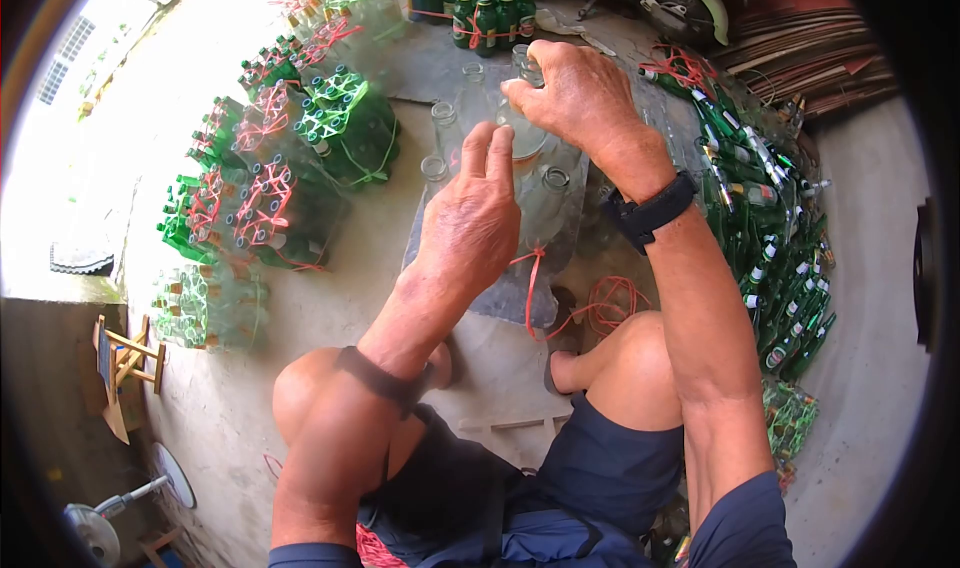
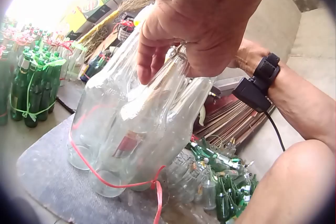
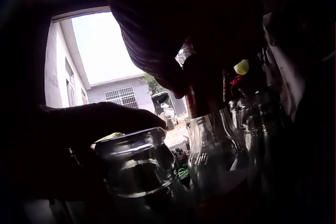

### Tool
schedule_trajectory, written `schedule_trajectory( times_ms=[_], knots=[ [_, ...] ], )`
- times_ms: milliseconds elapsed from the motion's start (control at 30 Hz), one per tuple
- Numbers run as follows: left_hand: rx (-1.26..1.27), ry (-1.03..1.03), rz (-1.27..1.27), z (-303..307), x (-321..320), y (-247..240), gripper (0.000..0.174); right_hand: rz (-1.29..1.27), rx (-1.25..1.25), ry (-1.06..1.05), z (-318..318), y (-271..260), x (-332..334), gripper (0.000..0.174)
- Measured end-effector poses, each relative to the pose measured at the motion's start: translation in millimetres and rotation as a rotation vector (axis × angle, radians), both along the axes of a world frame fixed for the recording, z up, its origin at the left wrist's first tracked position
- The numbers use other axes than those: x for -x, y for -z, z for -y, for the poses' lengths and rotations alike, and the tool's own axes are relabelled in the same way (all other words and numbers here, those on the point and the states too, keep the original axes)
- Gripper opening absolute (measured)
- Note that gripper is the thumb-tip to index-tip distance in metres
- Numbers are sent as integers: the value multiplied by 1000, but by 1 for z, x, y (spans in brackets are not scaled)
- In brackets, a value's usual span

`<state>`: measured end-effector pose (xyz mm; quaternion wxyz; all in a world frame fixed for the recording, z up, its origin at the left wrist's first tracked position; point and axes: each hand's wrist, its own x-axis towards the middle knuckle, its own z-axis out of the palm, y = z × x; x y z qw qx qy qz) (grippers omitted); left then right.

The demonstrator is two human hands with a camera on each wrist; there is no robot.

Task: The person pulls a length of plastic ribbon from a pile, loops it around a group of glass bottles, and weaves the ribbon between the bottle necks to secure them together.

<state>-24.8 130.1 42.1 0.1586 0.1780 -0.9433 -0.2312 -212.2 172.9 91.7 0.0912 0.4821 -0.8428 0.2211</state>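
Several clear glass bottles [image 1: 545, 213] stand in a bundle on a grey board [image 2: 42, 163], with pink-red twine [image 2: 118, 185] looped around their lower bodies and knotted on one side. My left hand [image 1: 470, 218] is at the near side of the bundle; in the left wrist view its fingers and thumb grip a bottle neck. On the far side, my right hand [image 1: 585, 98] curls thumb and fingers about another clear bottle's neck [image 1: 522, 60]. The right wrist view is very dark, showing finger outlines beside a glass rim [image 3: 134, 140].
Tied bundles of green bottles [image 1: 350, 133] and clear ones [image 1: 210, 306] stand to the left. More green bottles [image 1: 490, 18] are at the back. Loose bottles [image 1: 790, 268] are piled on the right, near stacked boards [image 1: 800, 53] and a motorbike wheel [image 1: 690, 3]. Loose twine [image 1: 612, 303] lies by a foot.
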Motion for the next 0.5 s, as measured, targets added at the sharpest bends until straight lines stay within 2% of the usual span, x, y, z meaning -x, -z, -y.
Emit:
schedule_trajectory(
  times_ms=[367,433,500],
  knots=[
    [4,17,-42,1,-1,3,64,40,-247,21,7,12,-3,33],
    [5,18,-43,1,-1,4,64,77,-260,12,9,14,0,43],
    [8,19,-46,2,-1,5,64,75,-276,-2,8,15,0,43]
  ],
)
